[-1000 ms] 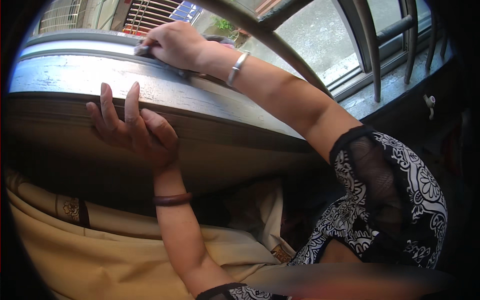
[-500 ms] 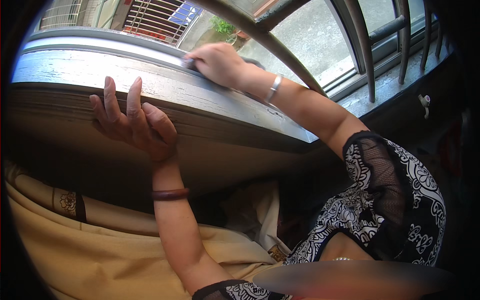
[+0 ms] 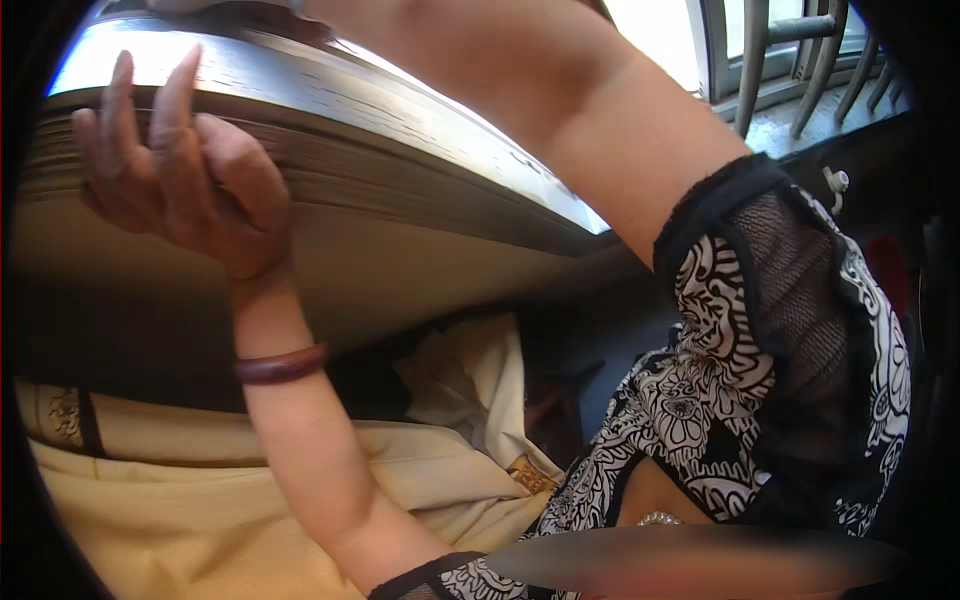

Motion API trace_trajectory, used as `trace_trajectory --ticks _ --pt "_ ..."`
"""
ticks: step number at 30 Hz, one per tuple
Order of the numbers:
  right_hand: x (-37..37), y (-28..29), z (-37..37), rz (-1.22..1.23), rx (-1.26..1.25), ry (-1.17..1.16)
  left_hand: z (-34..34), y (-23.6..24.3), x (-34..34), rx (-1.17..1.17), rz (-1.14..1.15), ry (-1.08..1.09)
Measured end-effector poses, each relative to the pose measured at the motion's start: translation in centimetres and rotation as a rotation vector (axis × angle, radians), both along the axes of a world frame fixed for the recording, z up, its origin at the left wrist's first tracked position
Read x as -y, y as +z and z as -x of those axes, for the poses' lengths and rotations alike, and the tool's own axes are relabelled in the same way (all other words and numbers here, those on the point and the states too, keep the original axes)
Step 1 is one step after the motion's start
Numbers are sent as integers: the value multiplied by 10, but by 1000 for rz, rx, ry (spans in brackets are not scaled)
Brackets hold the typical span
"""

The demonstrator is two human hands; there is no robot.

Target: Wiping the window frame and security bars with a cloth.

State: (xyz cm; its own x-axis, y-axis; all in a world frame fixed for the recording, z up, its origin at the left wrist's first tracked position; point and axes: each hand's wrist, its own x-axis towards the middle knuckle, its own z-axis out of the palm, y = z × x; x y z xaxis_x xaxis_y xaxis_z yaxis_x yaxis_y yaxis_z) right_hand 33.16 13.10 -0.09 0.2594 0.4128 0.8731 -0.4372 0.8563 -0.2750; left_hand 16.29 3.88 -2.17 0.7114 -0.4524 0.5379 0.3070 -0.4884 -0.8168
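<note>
My left hand (image 3: 195, 180), with a brown bangle (image 3: 282, 364) on its wrist, is raised against the edge of the worn, white-painted window ledge (image 3: 330, 88). Its fingers are apart and upright, with nothing held in them. My right arm (image 3: 560, 90) stretches over the ledge toward the upper left. Only a sliver of my right hand shows at the top edge, by a silvery bracelet; its fingers and anything in them are out of the picture.
Metal window bars (image 3: 752, 70) stand at the upper right, with a white hook-like fitting (image 3: 836, 182) below them. Beige curtain cloth (image 3: 180, 510) with a patterned band hangs under the ledge. A paler fold of cloth (image 3: 475, 375) lies behind it.
My right hand, which was pressing a small grey thing along the window track, has moved up and left, mostly out of view. My left hand sits farther left and higher in the picture.
</note>
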Motion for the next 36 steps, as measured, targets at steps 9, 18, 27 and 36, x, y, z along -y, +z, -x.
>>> trace_trajectory --ticks 9,18,27,36 --pt "59 -313 2 359 168 -912 -28 1 3 -131 -95 -3" --pt "79 -449 13 1140 685 -689 -6 13 -29 -170 -168 74" --pt "109 -447 29 825 571 -752 16 -27 -72 -1 -95 103" --pt "121 -418 80 884 358 -289 68 -121 -26 -45 279 279"
